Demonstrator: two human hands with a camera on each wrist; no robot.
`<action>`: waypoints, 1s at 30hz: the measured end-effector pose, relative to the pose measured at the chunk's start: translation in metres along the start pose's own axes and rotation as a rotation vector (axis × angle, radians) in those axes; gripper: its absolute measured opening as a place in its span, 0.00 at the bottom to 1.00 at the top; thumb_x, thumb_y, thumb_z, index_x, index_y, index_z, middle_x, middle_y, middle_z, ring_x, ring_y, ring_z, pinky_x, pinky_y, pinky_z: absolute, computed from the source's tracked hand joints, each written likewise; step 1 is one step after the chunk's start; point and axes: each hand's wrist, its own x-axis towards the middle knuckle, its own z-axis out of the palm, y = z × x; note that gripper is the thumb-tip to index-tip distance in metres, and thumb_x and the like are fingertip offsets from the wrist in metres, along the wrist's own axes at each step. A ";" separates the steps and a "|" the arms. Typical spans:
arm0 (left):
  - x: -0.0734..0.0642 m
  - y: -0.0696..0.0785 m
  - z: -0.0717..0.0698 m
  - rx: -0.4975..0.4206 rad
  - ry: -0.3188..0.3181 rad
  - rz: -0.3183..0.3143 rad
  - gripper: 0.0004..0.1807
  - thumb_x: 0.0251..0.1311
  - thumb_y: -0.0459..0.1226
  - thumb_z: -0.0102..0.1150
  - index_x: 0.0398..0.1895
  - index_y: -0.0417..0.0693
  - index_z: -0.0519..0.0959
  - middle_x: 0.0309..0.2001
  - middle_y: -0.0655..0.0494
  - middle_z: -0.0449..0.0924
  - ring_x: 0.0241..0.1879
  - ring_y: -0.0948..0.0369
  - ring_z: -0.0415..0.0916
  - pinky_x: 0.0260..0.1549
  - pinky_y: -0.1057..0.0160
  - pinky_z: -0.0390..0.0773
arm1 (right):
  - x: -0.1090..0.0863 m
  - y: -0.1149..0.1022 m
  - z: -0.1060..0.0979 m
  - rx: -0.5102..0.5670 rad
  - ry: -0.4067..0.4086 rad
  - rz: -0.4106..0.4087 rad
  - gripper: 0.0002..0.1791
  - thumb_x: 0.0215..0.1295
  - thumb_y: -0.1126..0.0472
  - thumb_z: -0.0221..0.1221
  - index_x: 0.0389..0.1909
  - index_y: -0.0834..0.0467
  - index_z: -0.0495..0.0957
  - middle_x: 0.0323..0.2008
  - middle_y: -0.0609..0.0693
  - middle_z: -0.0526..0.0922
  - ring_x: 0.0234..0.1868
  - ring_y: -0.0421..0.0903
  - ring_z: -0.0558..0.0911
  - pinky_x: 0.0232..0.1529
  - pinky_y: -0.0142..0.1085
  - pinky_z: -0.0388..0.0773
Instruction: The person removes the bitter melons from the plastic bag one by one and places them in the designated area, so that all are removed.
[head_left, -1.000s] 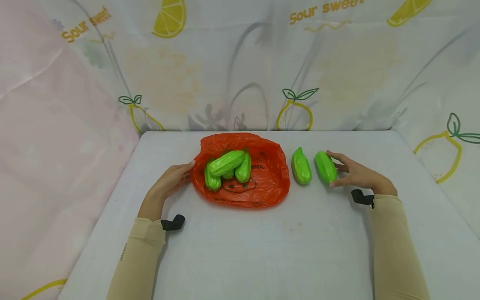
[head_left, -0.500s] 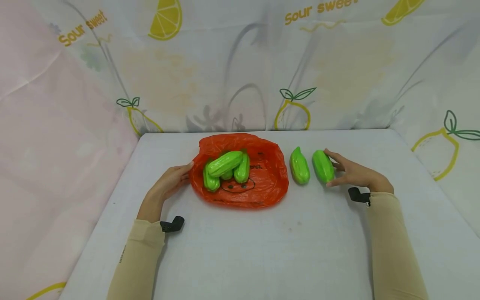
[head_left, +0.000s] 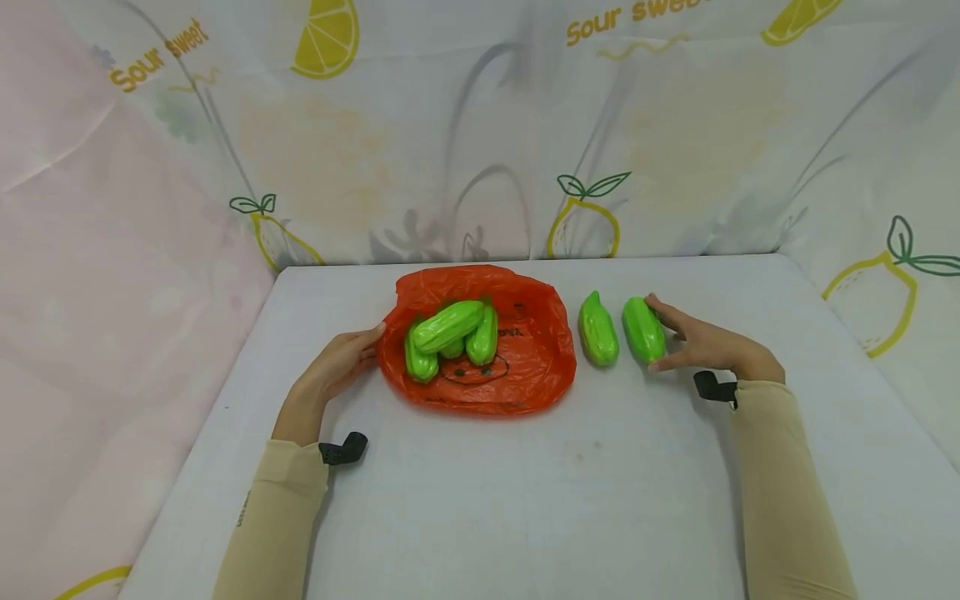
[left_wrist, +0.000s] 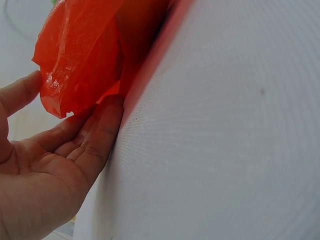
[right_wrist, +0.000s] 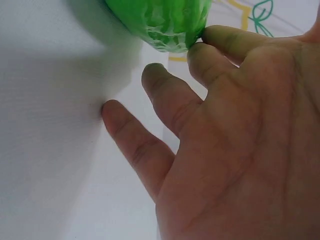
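An orange-red plastic bag (head_left: 517, 383) lies open on the white table, with several glossy, ribbed green gourds (head_left: 450, 327) heaped in its left half. My left hand (head_left: 341, 360) is at the bag's left edge, which sits between thumb and fingers in the left wrist view. To the right of the bag lies a single pointed gourd (head_left: 598, 331). Just beyond it, my right hand (head_left: 708, 343) spans another gourd (head_left: 644, 331), thumb at its near end and index finger at its far end. The right wrist view shows fingertips touching this gourd's end (right_wrist: 165, 25), the other fingers spread towards the table.
The white table (head_left: 480, 500) ends at a backdrop cloth (head_left: 450, 125) printed with lemons and lettering. Cloth also hangs at left and right. A black wrist camera (head_left: 343, 448) sits on the left wrist, another black camera (head_left: 714, 387) on the right.
My right hand has drawn slightly closer to the rightmost gourd, its thumb now right at the near end. The left hand stays at the bag's edge. The head view has shifted slightly.
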 end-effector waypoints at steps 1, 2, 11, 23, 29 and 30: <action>0.000 0.000 0.000 -0.001 0.000 0.001 0.40 0.71 0.57 0.45 0.72 0.36 0.60 0.66 0.47 0.65 0.54 0.65 0.70 0.62 0.68 0.69 | 0.000 -0.001 0.000 -0.001 -0.001 0.000 0.66 0.54 0.53 0.72 0.78 0.56 0.30 0.78 0.62 0.32 0.75 0.71 0.43 0.69 0.67 0.48; 0.000 0.000 0.000 -0.003 -0.001 0.001 0.39 0.71 0.57 0.45 0.72 0.36 0.60 0.66 0.47 0.65 0.54 0.65 0.70 0.61 0.69 0.69 | 0.000 -0.001 0.000 0.000 -0.004 -0.001 0.66 0.54 0.54 0.72 0.78 0.56 0.30 0.78 0.61 0.31 0.75 0.71 0.43 0.69 0.67 0.48; 0.001 -0.001 -0.002 -0.026 -0.008 0.003 0.39 0.72 0.56 0.45 0.73 0.36 0.59 0.70 0.45 0.61 0.57 0.63 0.68 0.70 0.61 0.63 | -0.005 -0.009 -0.003 -0.078 0.012 0.005 0.65 0.55 0.49 0.71 0.78 0.51 0.30 0.78 0.57 0.31 0.72 0.74 0.50 0.69 0.65 0.50; 0.000 -0.002 -0.001 -0.045 0.012 0.019 0.38 0.71 0.55 0.47 0.70 0.34 0.63 0.57 0.55 0.71 0.48 0.69 0.73 0.48 0.78 0.74 | 0.004 -0.048 0.004 -0.191 0.124 -0.060 0.61 0.55 0.42 0.69 0.77 0.37 0.35 0.79 0.46 0.40 0.72 0.67 0.59 0.69 0.62 0.56; 0.002 -0.002 0.000 -0.041 0.001 0.017 0.39 0.71 0.56 0.47 0.71 0.34 0.62 0.63 0.50 0.68 0.51 0.68 0.72 0.51 0.76 0.74 | 0.023 -0.078 0.033 -0.183 0.175 -0.254 0.59 0.54 0.48 0.72 0.78 0.46 0.42 0.79 0.46 0.44 0.78 0.55 0.50 0.73 0.57 0.52; 0.002 -0.002 0.000 -0.041 0.001 0.013 0.39 0.71 0.56 0.47 0.71 0.34 0.61 0.65 0.48 0.66 0.53 0.67 0.71 0.54 0.74 0.73 | 0.026 -0.085 0.040 -0.183 0.180 -0.286 0.59 0.53 0.47 0.72 0.78 0.48 0.44 0.79 0.46 0.45 0.78 0.54 0.50 0.73 0.56 0.53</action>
